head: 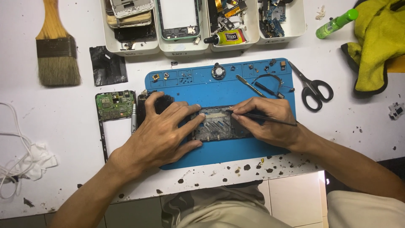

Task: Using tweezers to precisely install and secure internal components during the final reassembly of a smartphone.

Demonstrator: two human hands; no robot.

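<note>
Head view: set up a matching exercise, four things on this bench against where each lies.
Things:
1. paintbrush
2. scissors
3. green circuit board
4. yellow cloth

Places:
A. just left of the blue mat
B. far left top
C. top right corner
D. just right of the blue mat

Pairs: 1-B, 2-D, 3-A, 4-C

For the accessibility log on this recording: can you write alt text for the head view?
On a blue work mat, the left hand presses down an opened phone frame while the right hand works a thin dark tool into it. Scissors, a paintbrush and white parts bins lie around.
</note>
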